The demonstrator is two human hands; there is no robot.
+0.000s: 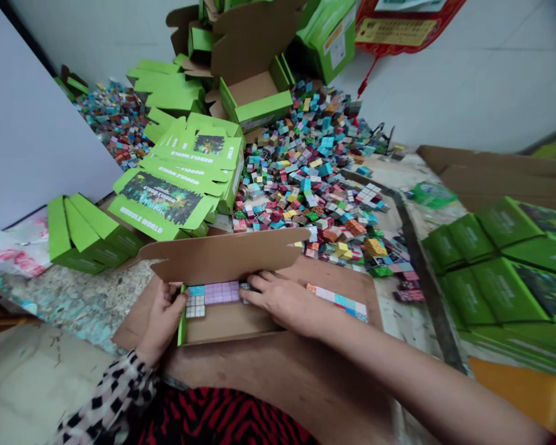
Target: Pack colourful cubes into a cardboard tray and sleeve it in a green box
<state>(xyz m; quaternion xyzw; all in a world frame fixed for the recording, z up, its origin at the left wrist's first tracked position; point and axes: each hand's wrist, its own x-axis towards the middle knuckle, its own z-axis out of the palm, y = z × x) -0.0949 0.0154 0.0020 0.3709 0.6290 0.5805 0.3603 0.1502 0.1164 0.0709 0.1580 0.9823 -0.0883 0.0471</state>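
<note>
The surface (50, 296) before you carries a heap of small printed blocks (306, 179) at the back, likely left there so it stays in reach without crowding your work. Green boxes (467, 284) stand stacked to the right, apart from the loose blocks. Nearer you, a cardboard sheet (347, 281) lies under the open box (231, 321), whose lid (227, 253) tilts up on the far side, probably to leave the inside clear to your hands. Your left hand (161, 312) is at the box's left end, its fingers nearly closed about the green end wall, seemingly to steady it. Your right hand (282, 303) reaches over the right part, its fingers slightly bent and touching a dark block (244, 290); whether they grip or only press it, you cannot tell from here. That block sits beside the purple blocks (222, 292) along the far wall, with a pale gridded block (195, 306) at the left.
</note>
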